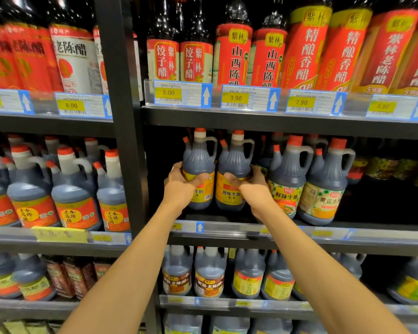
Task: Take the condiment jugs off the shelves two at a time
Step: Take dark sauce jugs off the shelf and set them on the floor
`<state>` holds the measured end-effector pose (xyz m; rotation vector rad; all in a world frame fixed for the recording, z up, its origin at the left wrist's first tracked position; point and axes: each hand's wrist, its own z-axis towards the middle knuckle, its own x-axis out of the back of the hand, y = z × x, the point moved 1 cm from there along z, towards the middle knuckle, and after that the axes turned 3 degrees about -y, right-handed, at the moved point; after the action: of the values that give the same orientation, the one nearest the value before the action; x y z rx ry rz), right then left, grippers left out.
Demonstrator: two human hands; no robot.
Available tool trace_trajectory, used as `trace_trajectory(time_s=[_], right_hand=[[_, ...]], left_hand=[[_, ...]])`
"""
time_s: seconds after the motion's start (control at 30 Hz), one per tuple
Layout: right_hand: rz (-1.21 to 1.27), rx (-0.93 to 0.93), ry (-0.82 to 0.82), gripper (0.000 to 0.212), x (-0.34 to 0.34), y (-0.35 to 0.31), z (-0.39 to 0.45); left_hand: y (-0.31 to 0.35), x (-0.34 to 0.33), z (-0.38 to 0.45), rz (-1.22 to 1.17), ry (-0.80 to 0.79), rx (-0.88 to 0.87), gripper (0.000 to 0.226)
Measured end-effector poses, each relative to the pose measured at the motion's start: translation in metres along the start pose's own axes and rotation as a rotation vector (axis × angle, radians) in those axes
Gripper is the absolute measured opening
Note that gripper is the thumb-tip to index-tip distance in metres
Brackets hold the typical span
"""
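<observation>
Two dark soy-sauce jugs with yellow labels and red caps stand side by side on the middle shelf (pixel 227 231). My left hand (pixel 181 186) wraps the left jug (pixel 199 162) from its left side, thumb across the label. My right hand (pixel 251 189) clasps the right jug (pixel 234 165) from its right side, thumb on the label. Both jugs look upright, with their bases near the shelf board. More jugs (pixel 288 174) stand just right of my right hand.
A black upright post (pixel 128 165) splits the shelving left of my left arm. Tall red-labelled vinegar bottles (pixel 237 54) fill the shelf above, behind price tags. Jugs with orange labels (pixel 75 196) crowd the left bay. A lower shelf holds more jugs (pixel 210 273).
</observation>
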<state>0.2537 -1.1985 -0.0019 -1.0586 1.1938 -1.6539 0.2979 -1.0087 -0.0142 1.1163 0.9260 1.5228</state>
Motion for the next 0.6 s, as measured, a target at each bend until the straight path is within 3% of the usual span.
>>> trace_trajectory(time_s=[0.33, 0.5, 0.6], right_hand=[[-0.037, -0.011, 0.023, 0.094, -0.004, 0.008, 0.022], [-0.049, -0.006, 0.037, 0.078, -0.004, 0.01, 0.034], [-0.056, -0.005, 0.039, 0.076, -0.005, 0.011, 0.036]], left_hand=[[-0.001, -0.002, 0.015, 0.013, 0.022, 0.024, 0.064], [-0.002, -0.003, 0.019, 0.019, 0.022, 0.036, 0.07], [-0.005, -0.003, 0.02, 0.021, 0.025, 0.03, 0.088]])
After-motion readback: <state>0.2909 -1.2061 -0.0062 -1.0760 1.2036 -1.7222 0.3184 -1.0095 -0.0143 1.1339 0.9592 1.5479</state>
